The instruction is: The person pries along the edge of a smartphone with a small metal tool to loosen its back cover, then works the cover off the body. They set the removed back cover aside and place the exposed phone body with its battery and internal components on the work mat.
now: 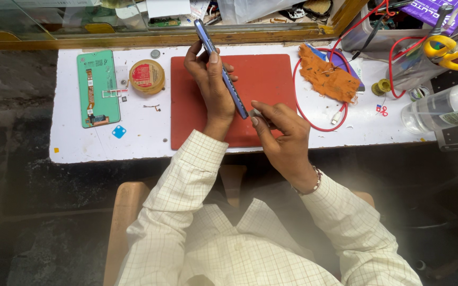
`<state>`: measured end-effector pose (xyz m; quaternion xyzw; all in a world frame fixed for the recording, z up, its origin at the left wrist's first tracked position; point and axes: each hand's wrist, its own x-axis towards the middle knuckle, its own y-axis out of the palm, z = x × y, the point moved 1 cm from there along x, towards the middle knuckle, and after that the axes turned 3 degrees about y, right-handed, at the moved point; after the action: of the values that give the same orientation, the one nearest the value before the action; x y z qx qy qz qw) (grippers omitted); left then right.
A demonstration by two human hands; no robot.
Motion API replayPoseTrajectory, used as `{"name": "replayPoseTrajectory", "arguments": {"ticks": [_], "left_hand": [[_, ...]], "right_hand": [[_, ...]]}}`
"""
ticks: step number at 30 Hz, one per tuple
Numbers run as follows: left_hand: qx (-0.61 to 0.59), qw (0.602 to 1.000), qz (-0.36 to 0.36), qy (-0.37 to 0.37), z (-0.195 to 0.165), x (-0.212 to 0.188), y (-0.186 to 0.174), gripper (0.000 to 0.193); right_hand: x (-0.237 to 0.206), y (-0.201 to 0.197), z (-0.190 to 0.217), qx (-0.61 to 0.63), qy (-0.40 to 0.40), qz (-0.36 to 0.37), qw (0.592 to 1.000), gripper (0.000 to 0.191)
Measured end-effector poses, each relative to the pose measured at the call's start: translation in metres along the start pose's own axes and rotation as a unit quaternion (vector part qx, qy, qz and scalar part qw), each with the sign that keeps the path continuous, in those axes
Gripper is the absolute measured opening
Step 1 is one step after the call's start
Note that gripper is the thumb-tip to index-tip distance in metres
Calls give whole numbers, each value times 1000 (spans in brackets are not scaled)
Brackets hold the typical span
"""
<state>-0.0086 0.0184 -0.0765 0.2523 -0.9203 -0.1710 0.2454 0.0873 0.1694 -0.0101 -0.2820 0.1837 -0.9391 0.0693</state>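
My left hand grips a blue smartphone on its edge, tilted above a red work mat. My right hand pinches a small pale grey piece right against the phone's lower end. Both sleeves are of pale checked cloth.
On the white bench lie a green phone panel, a round roll of tape, a small blue square and tiny parts. To the right are an orange cloth, a red cable, yellow-handled scissors and a clear bottle.
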Motion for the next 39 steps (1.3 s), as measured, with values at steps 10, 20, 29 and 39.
{"name": "replayPoseTrajectory", "arguments": {"ticks": [10,20,29,39], "left_hand": [[-2,1000,-4,0,-2,-1,0,66],[-31,999,-3,-23,7,-3,-3,61],[57,998,-28,29,23,-3,-6,64],[-16,994,-50,-100,9,2,-6,62]], "right_hand": [[-2,1,2,-24,-7,0,1000,28],[14,-8,-13,132,107,128,977,29],[0,-2,7,-226,-216,69,947,45],[8,-42,-51,-64,-15,-47,997,25]]}}
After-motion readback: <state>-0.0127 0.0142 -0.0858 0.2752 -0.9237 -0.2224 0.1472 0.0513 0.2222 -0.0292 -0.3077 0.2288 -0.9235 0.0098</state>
